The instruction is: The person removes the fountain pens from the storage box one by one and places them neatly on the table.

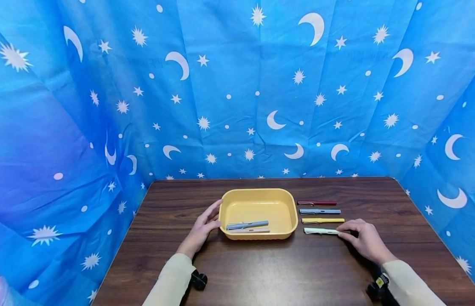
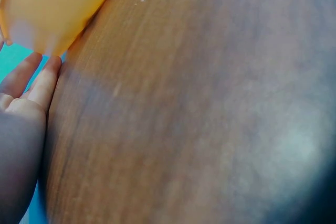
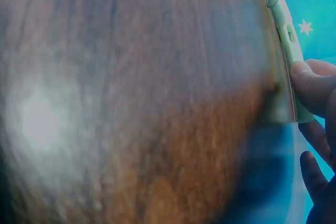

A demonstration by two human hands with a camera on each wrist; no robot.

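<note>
My left hand (image 1: 200, 229) rests against the left wall of a yellow tray (image 1: 292, 221), its fingertips at the rim. The left wrist view shows straight fingers (image 2: 46, 82) touching the tray's side. Inside the tray, a grey-blue pen (image 1: 252, 223) and a pale pink pen (image 1: 256, 230) lie along the near wall. To the right of the tray, my right hand (image 1: 364, 239) pinches the right end of a pale green pen (image 1: 319, 231) between thumb and fingers. In the right wrist view, the thumb presses on this pen's barrel (image 3: 294, 51).
Behind the pale green pen, a yellow pen (image 1: 323, 220), a blue-grey pen (image 1: 320, 211) and a dark red pen (image 1: 317, 202) lie in a row. All are on a dark wooden table (image 1: 260, 272). A blue curtain (image 1: 229, 106) with moons and stars surrounds the table's back and sides.
</note>
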